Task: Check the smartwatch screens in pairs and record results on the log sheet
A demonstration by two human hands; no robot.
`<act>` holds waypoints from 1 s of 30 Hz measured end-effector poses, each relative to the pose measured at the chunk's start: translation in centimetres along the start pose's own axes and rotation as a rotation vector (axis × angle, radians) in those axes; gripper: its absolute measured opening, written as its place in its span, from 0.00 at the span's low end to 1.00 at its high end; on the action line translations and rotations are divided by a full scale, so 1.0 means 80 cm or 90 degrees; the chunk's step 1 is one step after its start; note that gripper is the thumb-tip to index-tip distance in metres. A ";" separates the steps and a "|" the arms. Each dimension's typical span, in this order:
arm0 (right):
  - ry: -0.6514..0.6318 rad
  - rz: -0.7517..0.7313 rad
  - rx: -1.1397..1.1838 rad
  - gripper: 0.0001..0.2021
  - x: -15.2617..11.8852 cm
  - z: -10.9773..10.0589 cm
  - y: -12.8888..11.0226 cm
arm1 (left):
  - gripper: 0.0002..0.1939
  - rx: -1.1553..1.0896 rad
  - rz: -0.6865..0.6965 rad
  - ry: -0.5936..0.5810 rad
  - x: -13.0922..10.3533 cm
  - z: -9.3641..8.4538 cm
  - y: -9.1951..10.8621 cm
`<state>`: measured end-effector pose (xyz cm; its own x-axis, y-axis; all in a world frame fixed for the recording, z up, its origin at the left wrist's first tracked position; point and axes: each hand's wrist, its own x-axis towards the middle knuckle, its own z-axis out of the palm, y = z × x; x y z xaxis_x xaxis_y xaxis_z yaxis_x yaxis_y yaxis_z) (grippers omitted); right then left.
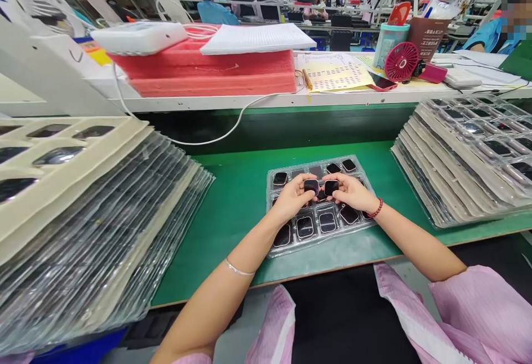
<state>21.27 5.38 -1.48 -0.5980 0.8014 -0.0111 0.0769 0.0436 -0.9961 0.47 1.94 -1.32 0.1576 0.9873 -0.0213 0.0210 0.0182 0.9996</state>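
Between the fingertips of my left hand [294, 198] is a dark square smartwatch case [311, 187], screen side showing. My right hand [352, 191] pinches a second smartwatch case [331, 188] close beside it. Both are held just above a clear plastic tray [272, 250] on the green mat. Several more watch cases, such as a dark one [305, 227] with a light rim, sit in the tray's pockets. My hands hide some of the middle pockets.
Tall stacks of trays stand at left [137, 231] and right [449, 181]. A white shelf [257, 101] behind the mat carries red foam [216, 73], papers [336, 73], a phone [382, 81] and a small pink fan [401, 62]. A white cable [226, 134] hangs below it.
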 end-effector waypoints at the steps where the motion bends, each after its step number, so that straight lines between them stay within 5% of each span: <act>1: -0.009 0.005 -0.009 0.23 0.002 -0.001 -0.001 | 0.25 0.023 0.001 0.003 0.000 -0.002 0.000; 4: -0.019 0.024 -0.150 0.19 0.021 -0.005 -0.004 | 0.24 0.117 0.002 0.030 0.007 -0.013 0.001; 7: 0.061 -0.014 -0.379 0.13 0.057 -0.006 -0.011 | 0.18 0.224 0.021 0.100 0.030 -0.027 0.005; 12: 0.147 -0.063 -0.530 0.07 0.108 0.011 -0.013 | 0.03 0.428 0.056 0.203 0.072 -0.036 0.004; 17: 0.162 -0.060 -0.607 0.10 0.103 -0.020 -0.013 | 0.14 0.560 0.064 0.224 0.080 -0.034 -0.002; 23: 0.272 -0.007 -0.622 0.07 0.065 -0.091 -0.014 | 0.04 0.564 0.108 0.117 0.109 0.024 0.004; 27: 0.296 -0.018 -0.548 0.07 0.056 -0.098 -0.007 | 0.09 0.487 0.108 0.127 0.122 0.068 0.010; 30: 0.298 -0.030 -0.424 0.05 0.058 -0.090 -0.004 | 0.09 0.383 0.112 0.110 0.113 0.070 0.014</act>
<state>24.21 13.40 -0.56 -0.2282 0.9497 0.2147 0.6060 0.3111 -0.7321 7.48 10.02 -0.52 0.0489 0.9794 0.1959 0.5666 -0.1887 0.8021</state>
